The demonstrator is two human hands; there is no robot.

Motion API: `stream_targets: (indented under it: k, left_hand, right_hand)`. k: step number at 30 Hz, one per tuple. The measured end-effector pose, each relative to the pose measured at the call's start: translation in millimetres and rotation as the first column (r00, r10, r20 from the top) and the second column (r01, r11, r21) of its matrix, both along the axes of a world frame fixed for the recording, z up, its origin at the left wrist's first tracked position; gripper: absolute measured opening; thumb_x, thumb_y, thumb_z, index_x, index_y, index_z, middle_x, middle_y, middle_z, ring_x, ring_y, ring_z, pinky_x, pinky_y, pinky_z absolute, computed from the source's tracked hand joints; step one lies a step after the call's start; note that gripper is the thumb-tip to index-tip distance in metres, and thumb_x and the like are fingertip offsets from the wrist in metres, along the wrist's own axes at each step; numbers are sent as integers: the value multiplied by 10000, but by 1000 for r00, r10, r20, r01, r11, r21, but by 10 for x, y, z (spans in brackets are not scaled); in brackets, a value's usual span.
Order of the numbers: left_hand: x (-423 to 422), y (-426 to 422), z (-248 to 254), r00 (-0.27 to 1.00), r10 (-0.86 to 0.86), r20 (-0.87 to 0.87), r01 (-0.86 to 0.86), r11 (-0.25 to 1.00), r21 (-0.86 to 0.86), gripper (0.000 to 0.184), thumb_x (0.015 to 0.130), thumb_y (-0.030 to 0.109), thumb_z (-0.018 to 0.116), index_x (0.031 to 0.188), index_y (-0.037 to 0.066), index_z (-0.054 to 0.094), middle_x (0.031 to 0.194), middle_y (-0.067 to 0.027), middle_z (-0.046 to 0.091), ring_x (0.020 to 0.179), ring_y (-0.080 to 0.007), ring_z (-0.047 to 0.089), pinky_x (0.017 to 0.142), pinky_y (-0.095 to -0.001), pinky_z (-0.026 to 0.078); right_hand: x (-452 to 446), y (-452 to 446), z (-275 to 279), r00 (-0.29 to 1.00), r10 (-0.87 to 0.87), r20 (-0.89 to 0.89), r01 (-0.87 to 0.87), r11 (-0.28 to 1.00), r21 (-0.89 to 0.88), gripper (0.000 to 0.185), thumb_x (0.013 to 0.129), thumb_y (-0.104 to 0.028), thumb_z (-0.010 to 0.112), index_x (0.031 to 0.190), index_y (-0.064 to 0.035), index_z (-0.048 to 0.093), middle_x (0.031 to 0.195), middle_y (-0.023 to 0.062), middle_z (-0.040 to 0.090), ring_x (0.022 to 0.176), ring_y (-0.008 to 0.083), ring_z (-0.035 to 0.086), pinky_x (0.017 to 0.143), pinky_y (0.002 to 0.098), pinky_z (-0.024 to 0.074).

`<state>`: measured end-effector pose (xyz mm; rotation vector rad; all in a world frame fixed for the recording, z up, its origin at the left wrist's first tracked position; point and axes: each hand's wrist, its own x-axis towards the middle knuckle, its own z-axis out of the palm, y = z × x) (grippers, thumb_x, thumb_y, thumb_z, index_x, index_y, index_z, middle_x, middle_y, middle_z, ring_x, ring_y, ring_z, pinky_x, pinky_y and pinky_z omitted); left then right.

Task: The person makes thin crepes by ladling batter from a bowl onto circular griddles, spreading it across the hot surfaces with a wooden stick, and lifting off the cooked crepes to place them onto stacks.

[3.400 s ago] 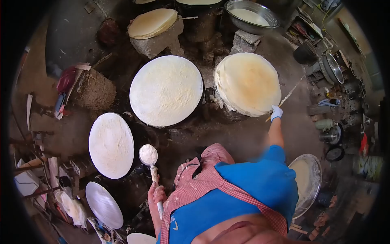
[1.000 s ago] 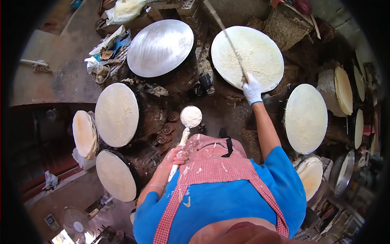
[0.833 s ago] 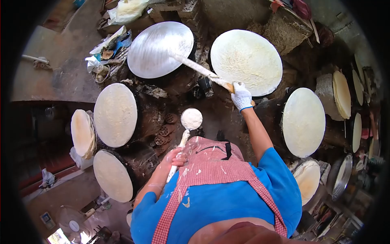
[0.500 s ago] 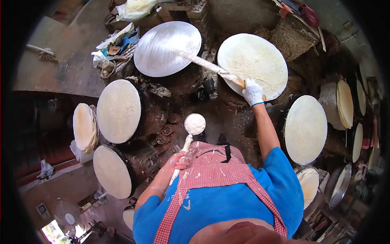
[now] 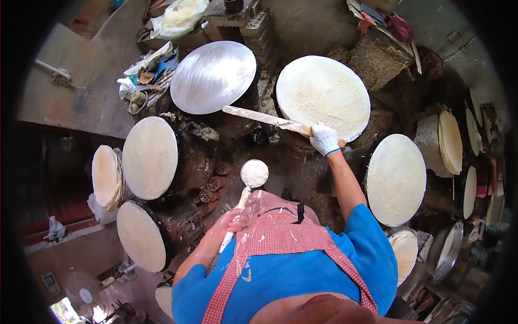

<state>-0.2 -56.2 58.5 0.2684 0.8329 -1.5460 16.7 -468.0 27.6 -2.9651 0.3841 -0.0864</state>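
Observation:
My left hand (image 5: 229, 221), bare and smeared with batter, is closed round the white handle of a ladle (image 5: 254, 173). The ladle's round bowl holds pale batter in front of the apron. A white knit glove covers my right hand (image 5: 324, 138), which grips the wooden end of a long, batter-coated scraper (image 5: 264, 117). Its blade points left, toward the near edge of a bare, shiny round griddle (image 5: 214, 77). Just beyond the gloved hand lies a griddle covered by a pale crepe (image 5: 324, 99), with a rough patch of batter on its surface.
More batter-covered griddles surround me: one at left (image 5: 150, 158), one lower left (image 5: 141, 236), one at right (image 5: 396, 180). Stacked crepes stand at far left (image 5: 107, 178) and far right (image 5: 450, 143). Perforated briquettes (image 5: 215, 183) sit on the floor; rubbish (image 5: 145, 75) lies beside the shiny griddle.
The scraper has come off the shiny griddle's surface, lower and nearer to me. My left hand still holds the ladle. The whole view has shifted slightly.

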Motion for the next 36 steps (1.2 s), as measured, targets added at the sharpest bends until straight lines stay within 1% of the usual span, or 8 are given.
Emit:
stream_targets:
  k: [8,10,14,19,28,32,34,36]
  left_hand:
    - [461,-7,-169,987,-112,-116,100,989,-108,245,867,235,459,802,-2,450,541,-35,413,341,-68,336,243,-199,262]
    - [648,-69,-145,988,-134,-79,129,989,-69,248,867,235,460,798,-3,448,538,-33,408,341,-68,334,244,-199,263]
    - [1091,-235,-18,981,-192,-5,192,981,8,252,866,235,464,791,-5,445,534,-30,397,341,-68,330,244,-199,264]
    - [1235,-389,146,964,-259,59,251,961,115,258,866,234,469,783,-8,442,528,-26,384,340,-68,324,246,-198,265]
    - [768,-752,123,878,-454,153,423,884,197,233,862,220,494,750,21,446,509,-14,341,342,-68,307,269,-190,274]
    - [231,-1088,48,930,-298,-214,320,944,77,229,869,182,461,687,81,367,515,-19,360,351,-71,319,287,-199,284]
    - [-93,-1373,208,906,-389,-167,396,918,8,118,881,170,440,850,63,481,530,-24,352,369,-76,326,307,-207,296]
    - [-314,-1554,200,931,-355,-89,355,935,-15,370,921,195,372,1289,169,395,577,-19,357,382,-84,312,357,-227,304]
  right_hand:
    - [367,-1011,886,983,-174,-61,181,976,119,197,688,-177,512,830,-70,597,807,190,603,758,357,581,697,432,457]
    - [421,-1329,1078,983,-128,131,117,989,93,220,695,-173,506,856,-57,602,801,202,601,751,362,580,698,425,450]
    - [460,-1993,1585,895,-441,60,364,803,472,116,735,-156,540,785,-60,580,569,-12,473,483,81,425,442,255,360]
    - [-62,-2550,1825,707,-679,198,478,665,574,122,752,-155,547,794,-54,602,562,2,483,444,93,431,400,259,350]
    - [-2579,-2709,1650,-111,-901,420,364,356,861,161,718,-160,660,742,-21,582,553,6,510,388,86,438,362,232,338]
    - [-4277,-1885,1638,-321,-810,490,347,381,857,124,709,-103,680,712,-45,571,575,7,534,400,97,453,381,237,346]
    - [-5219,-1275,1448,-522,-799,298,288,164,943,82,729,-63,647,769,-15,593,592,29,566,380,107,445,345,256,325]
    - [-5918,-561,1191,-592,-762,261,273,115,955,321,736,-120,642,1000,46,567,692,66,602,522,142,539,524,302,449]
